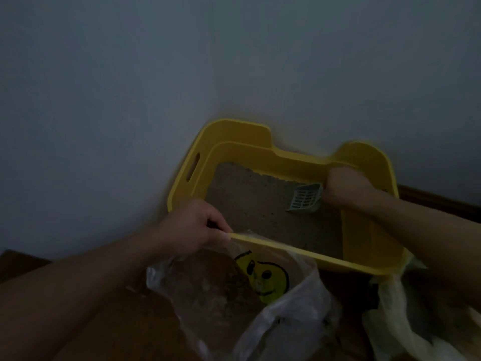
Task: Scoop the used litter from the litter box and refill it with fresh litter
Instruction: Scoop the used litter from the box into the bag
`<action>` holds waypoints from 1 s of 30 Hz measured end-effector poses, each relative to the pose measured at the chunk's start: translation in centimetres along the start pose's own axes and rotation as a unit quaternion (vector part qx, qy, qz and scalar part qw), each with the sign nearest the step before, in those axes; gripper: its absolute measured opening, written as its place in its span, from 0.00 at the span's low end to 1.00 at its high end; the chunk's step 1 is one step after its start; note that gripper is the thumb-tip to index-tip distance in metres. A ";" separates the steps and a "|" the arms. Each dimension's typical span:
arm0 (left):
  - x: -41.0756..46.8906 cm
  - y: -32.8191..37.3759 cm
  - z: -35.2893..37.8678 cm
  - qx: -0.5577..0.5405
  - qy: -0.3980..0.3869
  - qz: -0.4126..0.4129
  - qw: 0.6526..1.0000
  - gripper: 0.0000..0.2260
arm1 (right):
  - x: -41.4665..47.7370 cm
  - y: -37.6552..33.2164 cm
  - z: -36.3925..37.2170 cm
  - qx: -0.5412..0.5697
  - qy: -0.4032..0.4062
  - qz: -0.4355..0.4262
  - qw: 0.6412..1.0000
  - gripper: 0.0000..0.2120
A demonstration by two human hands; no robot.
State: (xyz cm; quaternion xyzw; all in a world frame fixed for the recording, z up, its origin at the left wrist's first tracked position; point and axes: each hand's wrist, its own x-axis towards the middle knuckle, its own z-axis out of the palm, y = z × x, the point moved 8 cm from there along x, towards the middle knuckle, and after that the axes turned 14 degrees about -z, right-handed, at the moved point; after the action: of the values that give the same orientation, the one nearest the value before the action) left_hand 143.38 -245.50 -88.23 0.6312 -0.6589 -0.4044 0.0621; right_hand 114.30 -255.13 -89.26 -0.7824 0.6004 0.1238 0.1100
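The left hand grips the near rim of the yellow plastic litter box. The right hand, well apart, clutches a pale slotted plastic scoop resting on the sandy litter inside. A clear smiley-face plastic bag gapes just in front.

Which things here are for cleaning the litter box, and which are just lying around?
For the job: yellow litter box, litter, scoop in the right hand, smiley bag by the left hand.
Lying about: crumpled pale bag on the floor.
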 end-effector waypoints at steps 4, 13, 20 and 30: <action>0.2 0.0 0.0 0.002 0.002 0.015 1.000 0.03 | 2.7 -2.6 0.8 0.031 0.011 -0.008 0.999 0.16; 0.1 -0.2 0.2 0.002 -0.018 0.026 1.000 0.05 | 8.0 -8.2 2.3 0.122 0.021 -0.030 0.992 0.09; -0.2 0.4 0.5 0.014 -0.033 0.027 0.999 0.05 | 10.0 -10.5 3.0 0.180 0.037 -0.079 0.980 0.15; -0.3 0.4 0.4 0.011 -0.029 0.014 0.999 0.05 | 9.6 -10.6 4.3 0.242 0.053 -0.118 0.962 0.17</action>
State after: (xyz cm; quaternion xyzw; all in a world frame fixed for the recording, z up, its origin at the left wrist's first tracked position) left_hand 142.83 -245.14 -88.13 0.6106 -0.6738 -0.4142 0.0414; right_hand 126.69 -259.76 -96.19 -0.8029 0.5211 -0.0812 0.2779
